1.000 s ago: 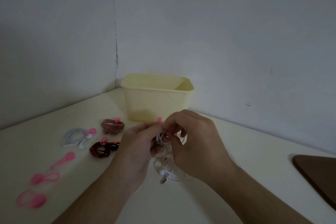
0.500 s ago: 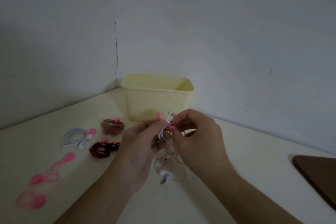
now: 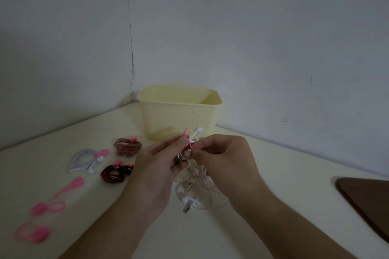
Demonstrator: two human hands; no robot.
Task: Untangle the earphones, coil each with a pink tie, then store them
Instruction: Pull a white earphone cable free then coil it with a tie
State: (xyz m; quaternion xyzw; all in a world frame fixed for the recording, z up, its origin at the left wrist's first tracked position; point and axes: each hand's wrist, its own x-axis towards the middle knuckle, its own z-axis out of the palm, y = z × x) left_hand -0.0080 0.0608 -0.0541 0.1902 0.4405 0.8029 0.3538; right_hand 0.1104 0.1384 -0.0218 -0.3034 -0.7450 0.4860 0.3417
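Note:
Above the table's middle, my left hand [image 3: 156,166] and my right hand [image 3: 223,160] both pinch the top of a coiled white earphone [image 3: 194,195]. Its loops hang down between the hands, with an earbud and the plug at the bottom. A pink tie [image 3: 188,137] sticks up at the pinch point, beside an upper earbud. Three tied coils lie on the left: a white one [image 3: 84,159], a brown one [image 3: 127,145] and a dark red one [image 3: 114,174]. A pale yellow bin [image 3: 179,111] stands behind the hands.
Three loose pink ties [image 3: 70,187] [image 3: 47,208] [image 3: 31,234] lie in a row at the left front of the cream table [image 3: 273,174]. A dark brown board [image 3: 368,200] lies at the right edge. Walls meet in a corner behind the bin.
My right hand's fingers have drawn back to the right from the coil's top, uncovering an earbud and the pink tie's end. The left hand holds steady.

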